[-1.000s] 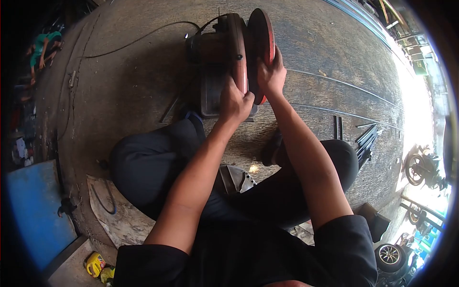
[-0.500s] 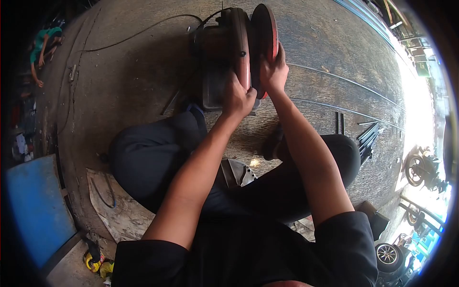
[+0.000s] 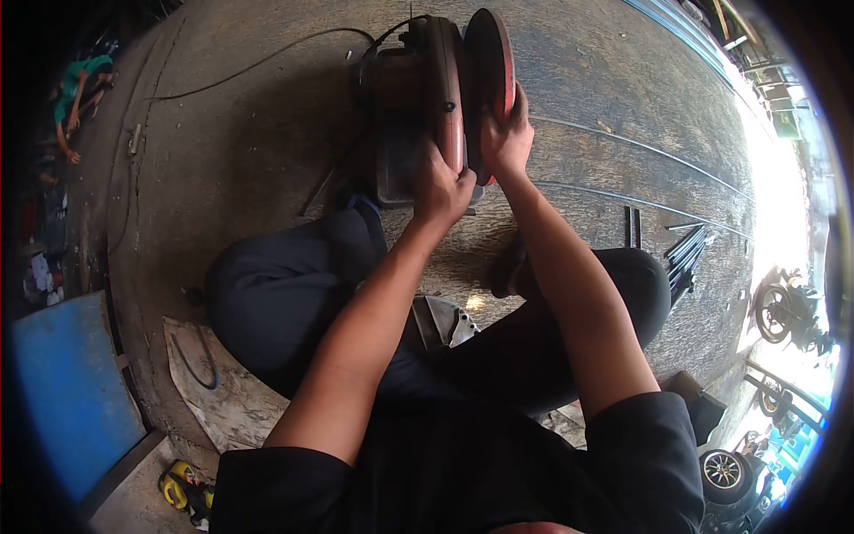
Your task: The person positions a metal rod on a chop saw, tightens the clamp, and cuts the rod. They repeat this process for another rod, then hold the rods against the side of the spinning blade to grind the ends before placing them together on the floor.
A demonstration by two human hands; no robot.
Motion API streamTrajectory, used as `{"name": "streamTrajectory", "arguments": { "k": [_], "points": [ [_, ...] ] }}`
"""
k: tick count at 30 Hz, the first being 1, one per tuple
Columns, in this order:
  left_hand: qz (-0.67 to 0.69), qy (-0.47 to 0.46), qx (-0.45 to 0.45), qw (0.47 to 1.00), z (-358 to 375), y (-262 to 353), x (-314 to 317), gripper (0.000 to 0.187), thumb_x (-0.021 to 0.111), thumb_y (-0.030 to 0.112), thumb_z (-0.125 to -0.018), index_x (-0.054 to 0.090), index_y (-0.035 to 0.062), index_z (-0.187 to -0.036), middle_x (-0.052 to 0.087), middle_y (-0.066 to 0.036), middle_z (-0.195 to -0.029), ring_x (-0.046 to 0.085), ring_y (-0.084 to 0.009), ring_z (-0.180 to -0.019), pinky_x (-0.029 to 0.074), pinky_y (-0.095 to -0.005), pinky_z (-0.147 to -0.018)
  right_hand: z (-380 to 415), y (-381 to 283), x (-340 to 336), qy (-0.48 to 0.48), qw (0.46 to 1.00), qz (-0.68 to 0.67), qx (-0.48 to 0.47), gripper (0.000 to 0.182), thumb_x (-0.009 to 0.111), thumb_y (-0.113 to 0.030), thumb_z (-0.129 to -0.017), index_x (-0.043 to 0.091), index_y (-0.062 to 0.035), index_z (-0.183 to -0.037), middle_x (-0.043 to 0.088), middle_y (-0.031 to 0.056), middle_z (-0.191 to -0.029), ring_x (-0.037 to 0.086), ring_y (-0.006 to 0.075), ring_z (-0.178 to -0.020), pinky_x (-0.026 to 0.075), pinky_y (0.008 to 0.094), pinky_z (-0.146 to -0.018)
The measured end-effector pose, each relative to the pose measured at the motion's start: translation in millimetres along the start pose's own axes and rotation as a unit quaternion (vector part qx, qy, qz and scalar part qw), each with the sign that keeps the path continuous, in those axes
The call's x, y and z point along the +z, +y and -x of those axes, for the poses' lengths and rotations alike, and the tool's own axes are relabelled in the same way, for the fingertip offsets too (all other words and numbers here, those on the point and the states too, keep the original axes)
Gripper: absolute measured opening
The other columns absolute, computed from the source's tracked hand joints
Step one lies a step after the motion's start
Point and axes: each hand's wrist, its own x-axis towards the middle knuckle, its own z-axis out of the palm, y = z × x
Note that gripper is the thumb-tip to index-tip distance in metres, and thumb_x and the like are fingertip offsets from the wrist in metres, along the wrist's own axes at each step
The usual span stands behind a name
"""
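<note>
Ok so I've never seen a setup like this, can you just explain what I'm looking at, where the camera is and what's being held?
Sure. There's no robot, just someone working bare-handed. The view comes from a camera worn on that worker's head, looking forward and down, and the lens bends things near the edges.

At the top is a dark machine standing on the floor, with a cord trailing off to the left. The left hand is wrapped around the lower part of its curved cover. The right hand holds the edge of a red-rimmed disc beside that cover.

Over to the right, a bundle of dark bars lies on the floor. Near the far left edge is another person in green.
</note>
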Motion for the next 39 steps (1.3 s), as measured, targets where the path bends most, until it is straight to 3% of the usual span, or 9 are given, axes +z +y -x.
{"name": "streamTrajectory", "arguments": {
  "k": [11,13,22,39],
  "points": [
    [-0.015,-0.023,-0.044,0.999,3.3,1.7,0.4,0.072,0.064,0.006,-0.068,0.033,-0.014,-0.129,0.053,-0.036,-0.109,0.055,-0.0484,-0.103,0.045,-0.0454,-0.091,3.4,2.6,1.0,0.008,0.999,0.034,-0.004,0.059,0.061,-0.022,-0.081,0.041,-0.005,-0.134,0.063,0.0278,-0.101,0.061,0.0472,-0.09,0.048,0.0502,-0.08],
    [-0.021,0.029,0.016,0.999,3.8,-1.3,3.4,0.065,0.063,0.004,-0.067,0.037,-0.0097,-0.124,0.056,-0.032,-0.101,0.058,-0.0462,-0.096,0.047,-0.0461,-0.085,3.6,2.9,1.5,0.009,0.999,0.035,-0.004,0.06,0.062,-0.022,-0.081,0.041,-0.005,-0.135,0.063,0.0279,-0.1,0.061,0.0473,-0.09,0.048,0.0503,-0.08],
    [-0.042,-0.01,-0.025,0.999,5.3,-0.7,1.2,0.067,0.067,0.008,-0.068,0.036,-0.0149,-0.122,0.055,-0.035,-0.1,0.057,-0.0486,-0.096,0.047,-0.0465,-0.086,4.8,5.0,2.4,0.007,0.999,0.046,0.006,0.06,0.062,-0.022,-0.081,0.041,-0.0053,-0.135,0.063,0.0284,-0.101,0.061,0.0471,-0.09,0.048,0.0507,-0.08],
    [-0.06,0.015,-0.001,0.998,5.9,-0.2,1.4,0.062,0.068,0.008,-0.067,0.039,-0.0132,-0.118,0.057,-0.034,-0.095,0.058,-0.0491,-0.091,0.048,-0.0474,-0.082,5.6,4.1,2.7,0.014,0.998,0.066,-0.005,0.059,0.062,-0.023,-0.081,0.041,-0.0045,-0.134,0.063,0.0277,-0.101,0.061,0.0468,-0.089,0.049,0.0506,-0.078]
  ]
}}
